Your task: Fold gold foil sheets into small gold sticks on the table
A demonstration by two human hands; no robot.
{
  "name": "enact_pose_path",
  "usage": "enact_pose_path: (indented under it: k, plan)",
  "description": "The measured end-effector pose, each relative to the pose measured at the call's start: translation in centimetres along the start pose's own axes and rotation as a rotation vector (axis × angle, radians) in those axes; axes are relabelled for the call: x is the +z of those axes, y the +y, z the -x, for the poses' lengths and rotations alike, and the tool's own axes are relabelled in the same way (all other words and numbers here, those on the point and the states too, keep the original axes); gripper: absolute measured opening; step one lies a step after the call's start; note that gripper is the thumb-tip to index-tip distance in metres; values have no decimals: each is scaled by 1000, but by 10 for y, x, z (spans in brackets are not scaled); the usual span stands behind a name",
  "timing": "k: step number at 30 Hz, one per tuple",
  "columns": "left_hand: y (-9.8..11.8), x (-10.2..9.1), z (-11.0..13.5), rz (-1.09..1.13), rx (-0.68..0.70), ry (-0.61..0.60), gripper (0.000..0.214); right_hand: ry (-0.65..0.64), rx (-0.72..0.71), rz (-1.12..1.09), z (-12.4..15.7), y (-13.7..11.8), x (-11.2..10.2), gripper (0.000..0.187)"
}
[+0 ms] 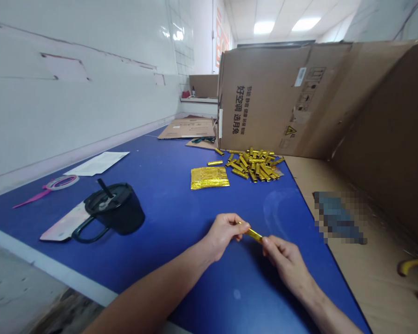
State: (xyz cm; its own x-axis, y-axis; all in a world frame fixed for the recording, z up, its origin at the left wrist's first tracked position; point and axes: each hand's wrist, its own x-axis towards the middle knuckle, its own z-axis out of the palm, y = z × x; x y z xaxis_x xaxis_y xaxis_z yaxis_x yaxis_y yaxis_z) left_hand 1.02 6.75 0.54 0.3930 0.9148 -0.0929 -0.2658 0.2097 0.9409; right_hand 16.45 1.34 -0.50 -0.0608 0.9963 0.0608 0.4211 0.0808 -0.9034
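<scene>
Between my two hands is a slim gold foil tube (254, 234), held just above the blue table (167, 260). My left hand (228, 232) pinches its left end between thumb and fingers. The other end is gripped by my right hand (282, 255). Beyond the hands lies a flat gold foil packet (209, 178). A heap of similar gold tubes (254, 164) is piled behind it to the right, with a single loose tube (215, 163) near the packet.
A dark lidded mug (120, 213) with a straw stands at the left on a pale sheet (64, 222). Farther left are a tape roll (62, 182) and white paper (99, 163). A large cardboard box (264, 97) rises behind the heap; flattened cardboard (188, 128) lies at the far end.
</scene>
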Motion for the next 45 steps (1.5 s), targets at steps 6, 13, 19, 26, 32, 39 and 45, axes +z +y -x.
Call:
enact_pose_path:
  k: [6,13,19,26,32,39,45]
  plan:
    - [-3,1,1,-221,-100,-79,22,56,19,-50,-7,9,-17,40]
    - [-11,-5,-6,-42,-38,61,24,6,-31,0,2,3,-4,39]
    - [-9,-6,-7,-96,75,88,23,-69,93,-219,1,2,-1,43]
    - [-3,-1,-2,-119,165,12,22,-394,351,-675,2,-9,-4,45]
    - [-3,0,-3,-121,193,-25,23,-328,283,-641,4,-6,1,36]
    - [-10,5,-1,14,-65,-67,30,51,-30,13,7,1,11,35]
    - [-12,5,0,-19,-46,-31,25,-117,-14,144,9,-3,10,36]
